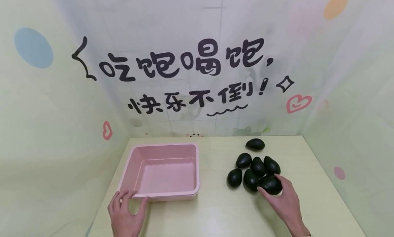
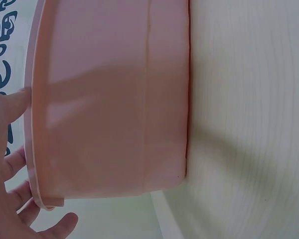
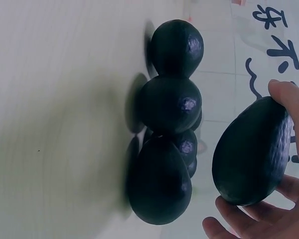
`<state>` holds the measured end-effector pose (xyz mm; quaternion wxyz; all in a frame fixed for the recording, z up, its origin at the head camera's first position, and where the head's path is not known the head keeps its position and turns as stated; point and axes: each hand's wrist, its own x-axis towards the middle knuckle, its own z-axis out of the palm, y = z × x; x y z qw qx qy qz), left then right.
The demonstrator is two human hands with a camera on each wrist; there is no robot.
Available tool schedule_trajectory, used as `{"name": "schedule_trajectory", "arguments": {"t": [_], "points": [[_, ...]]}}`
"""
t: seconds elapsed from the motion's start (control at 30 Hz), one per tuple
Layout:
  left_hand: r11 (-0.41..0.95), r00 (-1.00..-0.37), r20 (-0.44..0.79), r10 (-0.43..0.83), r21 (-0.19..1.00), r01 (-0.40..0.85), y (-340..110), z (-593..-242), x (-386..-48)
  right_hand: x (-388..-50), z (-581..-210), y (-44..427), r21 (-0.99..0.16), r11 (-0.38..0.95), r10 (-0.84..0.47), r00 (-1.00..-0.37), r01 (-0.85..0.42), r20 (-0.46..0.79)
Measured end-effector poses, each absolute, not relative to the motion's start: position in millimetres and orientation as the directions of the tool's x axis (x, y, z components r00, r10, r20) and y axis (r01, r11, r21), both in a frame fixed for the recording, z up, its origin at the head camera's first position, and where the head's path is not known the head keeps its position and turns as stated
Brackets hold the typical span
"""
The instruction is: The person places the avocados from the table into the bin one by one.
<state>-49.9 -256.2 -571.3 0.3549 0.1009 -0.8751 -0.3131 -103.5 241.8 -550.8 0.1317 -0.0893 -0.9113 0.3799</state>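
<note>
A pink plastic basin (image 1: 197, 168) stands on the left part of the table. My left hand (image 1: 125, 211) rests at its front left corner, with thumb and fingertips touching the rim (image 2: 32, 114) and the little finger away from it. In my right hand (image 1: 286, 199) is a dark green avocado (image 3: 251, 152), held between thumb and fingers. The right wrist view shows it apart from the avocado (image 3: 159, 184) nearest it. Several more dark avocados (image 1: 258, 166) lie close together just beyond the right hand. One avocado (image 1: 255, 144) sits apart near the back edge.
The pale wooden table (image 1: 215, 213) is closed in by printed cloth walls at the back and both sides. Black lettering (image 1: 209, 59) covers the back cloth. The basin's inside floor shows bare pink plastic.
</note>
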Motion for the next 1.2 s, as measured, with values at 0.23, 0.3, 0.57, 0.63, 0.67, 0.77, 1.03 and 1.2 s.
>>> {"name": "schedule_trajectory", "arguments": {"t": [0.23, 0.3, 0.57, 0.63, 0.67, 0.77, 1.03, 1.2], "points": [[0.763, -0.753, 0.501, -0.427, 0.646, -0.002, -255.5, -568.5, -49.0, -104.8, -547.6, 239.3, -0.710, 0.704, 0.240, -0.950, 0.028, 0.201], [0.761, -0.754, 0.497, -0.430, 0.648, -0.007, -255.4, -567.7, -49.4, -104.5, -545.2, 238.5, -0.710, 0.704, 0.232, -0.951, 0.018, 0.206], [0.766, -0.744, 0.516, -0.424, 0.643, 0.010, -256.5, -569.6, -49.7, -103.9, -537.7, 234.1, -0.697, 0.716, 0.207, -0.946, -0.028, 0.250], [0.766, -0.742, 0.519, -0.424, 0.643, 0.012, -256.3, -569.7, -49.6, -103.8, -536.2, 232.7, -0.697, 0.716, 0.203, -0.943, -0.040, 0.262], [0.765, -0.742, 0.519, -0.424, 0.643, 0.012, -256.2, -569.6, -49.6, -104.2, -535.7, 232.0, -0.696, 0.716, 0.201, -0.943, -0.044, 0.267], [0.760, -0.743, 0.515, -0.428, 0.650, 0.013, -255.7, -569.1, -49.5, -105.6, -535.2, 231.0, -0.695, 0.718, 0.199, -0.941, -0.049, 0.272], [0.751, -0.751, 0.496, -0.435, 0.660, 0.001, -253.6, -567.1, -49.1, -108.4, -535.2, 230.5, -0.701, 0.711, 0.186, -0.946, -0.057, 0.266], [0.754, -0.750, 0.500, -0.433, 0.656, 0.002, -253.8, -566.6, -48.3, -109.7, -534.3, 228.3, -0.701, 0.710, 0.177, -0.946, -0.067, 0.270]]}}
